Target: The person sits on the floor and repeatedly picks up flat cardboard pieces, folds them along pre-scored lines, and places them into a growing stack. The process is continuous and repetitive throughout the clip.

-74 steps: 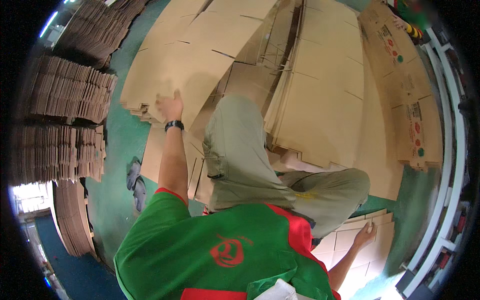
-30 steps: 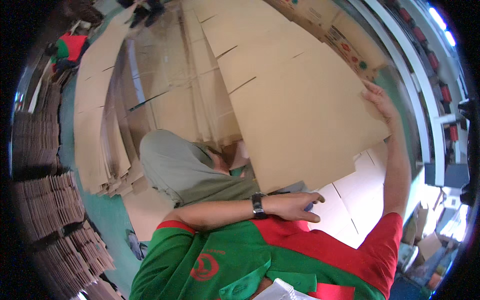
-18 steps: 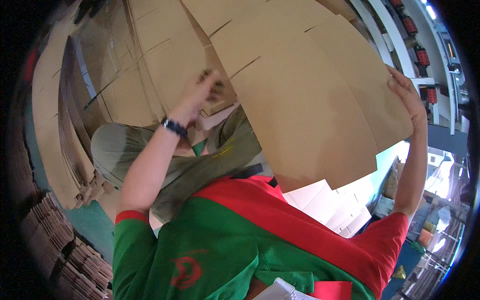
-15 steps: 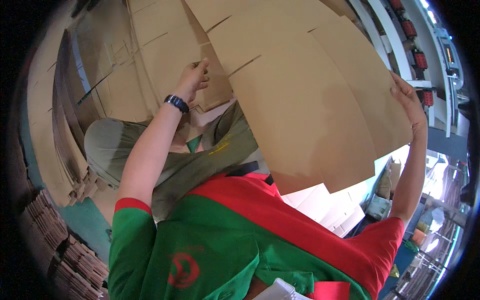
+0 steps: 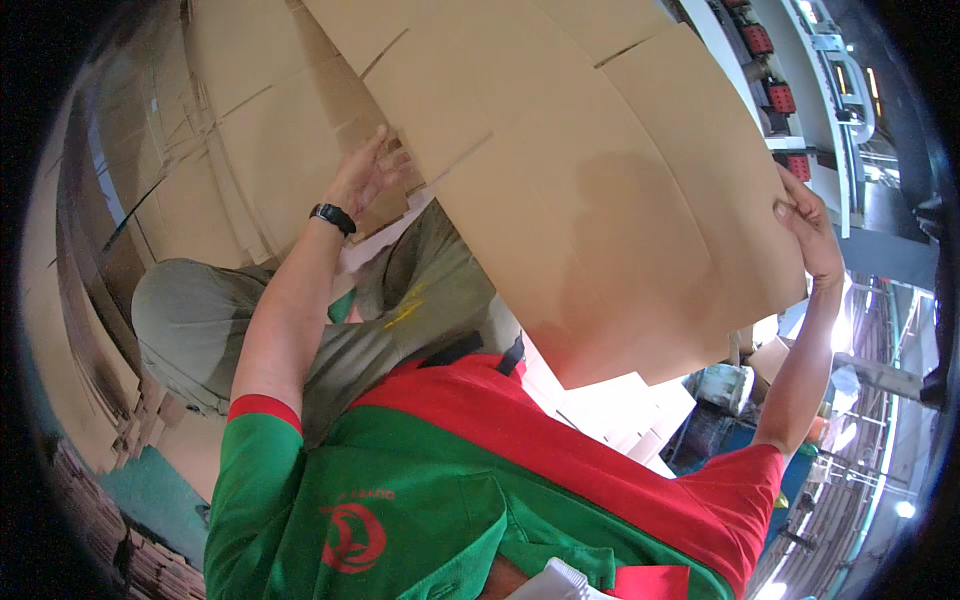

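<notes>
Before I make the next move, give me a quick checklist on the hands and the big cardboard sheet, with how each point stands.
1. Right hand gripping the cardboard sheet: ok, at its right edge, thumb on the near face.
2. Left hand gripping the sheet: not ok, it is open beside the left edge; contact cannot tell.
3. Black watch apart from the sheet: ok.
4. Whole sheet in view: not ok, its top runs out of the picture.
5. Sheet clear of the white frame with red parts: cannot tell the gap from this view.
</notes>
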